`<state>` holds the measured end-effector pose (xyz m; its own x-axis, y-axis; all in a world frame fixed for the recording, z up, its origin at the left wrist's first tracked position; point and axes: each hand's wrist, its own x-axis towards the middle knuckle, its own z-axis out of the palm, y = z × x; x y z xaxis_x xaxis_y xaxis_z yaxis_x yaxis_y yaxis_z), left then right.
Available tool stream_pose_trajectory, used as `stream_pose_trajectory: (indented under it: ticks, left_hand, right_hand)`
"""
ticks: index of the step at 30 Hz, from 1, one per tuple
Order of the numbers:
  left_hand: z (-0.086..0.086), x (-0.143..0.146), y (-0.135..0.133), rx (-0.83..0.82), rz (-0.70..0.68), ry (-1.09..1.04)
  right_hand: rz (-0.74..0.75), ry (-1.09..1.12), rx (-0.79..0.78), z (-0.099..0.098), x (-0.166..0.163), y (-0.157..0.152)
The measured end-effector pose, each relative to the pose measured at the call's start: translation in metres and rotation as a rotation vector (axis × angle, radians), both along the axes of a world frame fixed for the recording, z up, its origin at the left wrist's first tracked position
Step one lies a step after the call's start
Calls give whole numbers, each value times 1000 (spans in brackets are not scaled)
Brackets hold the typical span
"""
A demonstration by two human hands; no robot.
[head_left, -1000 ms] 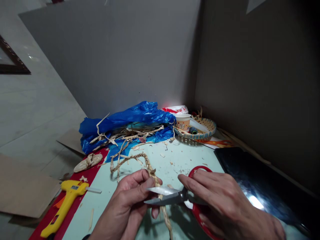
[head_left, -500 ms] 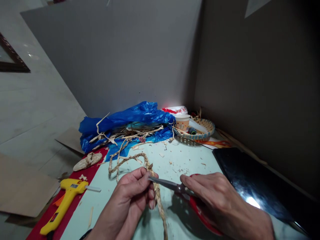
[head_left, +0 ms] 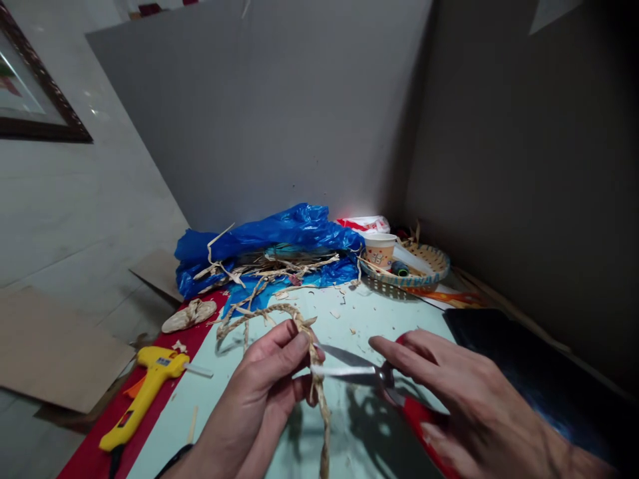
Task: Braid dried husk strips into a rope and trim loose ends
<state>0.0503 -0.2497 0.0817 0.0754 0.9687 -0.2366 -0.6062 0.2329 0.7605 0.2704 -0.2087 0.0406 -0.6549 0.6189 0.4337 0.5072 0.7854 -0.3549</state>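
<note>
Between the thumb and fingers of my left hand [head_left: 269, 379] is a braided straw cord [head_left: 322, 406]. One end hangs down toward the near edge of the view; the rest loops back across the table to the left. My right hand [head_left: 464, 392] grips a pair of red-handled scissors [head_left: 383, 376]. Their blades are spread and point left, with the tips at the cord beside my left fingertips. A short stub of straw sticks out from the braid just above my left thumb.
A yellow hot glue gun [head_left: 144, 392] and a small woven straw sandal [head_left: 188, 316] lie on the red strip at left. Behind are a blue plastic bag [head_left: 269, 229] with straw, and a basket [head_left: 439, 266] holding a paper cup [head_left: 379, 251]. A black flat panel [head_left: 504, 359] lies at right.
The scissor blades have gone from nearly closed to spread apart, and sit slightly lower along the cord. My left hand still pinches the braid. The whole view has shifted a little.
</note>
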Motion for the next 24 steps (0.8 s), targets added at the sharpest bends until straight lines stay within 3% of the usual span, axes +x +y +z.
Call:
stream_pose_trajectory:
  ticks: [3, 9, 11, 13, 15, 20, 22, 24]
  left_hand:
    - [0, 1, 0, -9, 62, 37]
    - [3, 4, 2, 1, 145, 111]
    - [2, 5, 2, 8, 154, 131]
    - [-3, 6, 3, 15, 143, 166]
    - [-10, 7, 3, 19, 108, 215]
    - [-31, 17, 4, 45, 31, 436]
    - [-35, 22, 4, 36, 16, 525]
    - [-37, 25, 4, 36, 4, 550]
  right_hand:
    - [9, 14, -19, 5, -1, -4]
    - [19, -15, 112, 6, 5, -3]
    - [19, 65, 87, 5, 5, -3]
    - [12, 246, -97, 4, 0, -3]
    - [14, 413, -412, 4, -10, -5]
    - [85, 545, -903, 0, -33, -14]
    - [85, 622, -1051, -2, -37, -16]
    - [79, 657, -1091, -2, -38, -17]
